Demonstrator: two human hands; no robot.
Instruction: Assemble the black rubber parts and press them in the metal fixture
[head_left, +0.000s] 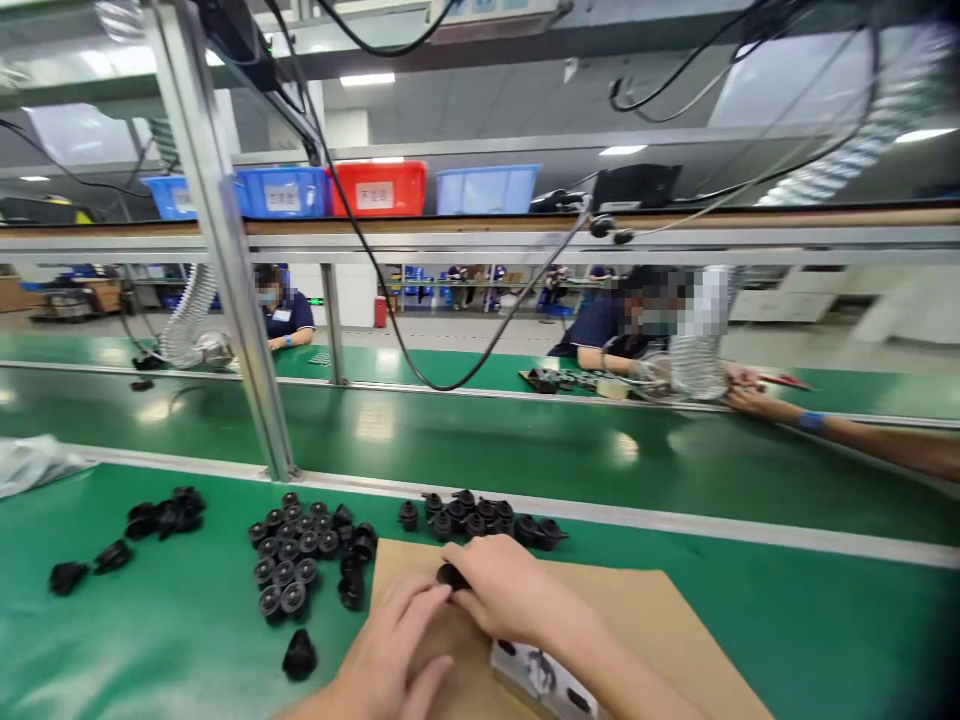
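Note:
My right hand (510,590) pinches a small round black plastic part (451,577) above a sheet of brown cardboard (630,610). My left hand (394,640) is just beside it, thumb spread away from the fingers, its fingertips close to or touching the part. Below my right wrist sits a metal block (536,675) with dark slots, partly covered by the forearm. Left of the cardboard stand several round black parts (289,550) in a cluster, with a single black piece (300,655) nearer me. More black parts with small spouts (472,515) line the cardboard's far edge.
Loose black pieces (169,515) lie on the green mat at left, near a plastic bag (37,465). A metal post (225,240) rises behind the mat. A black cable (405,350) hangs ahead. Blue and red bins (381,190) stand on the shelf. Co-workers sit across the green belt (450,430).

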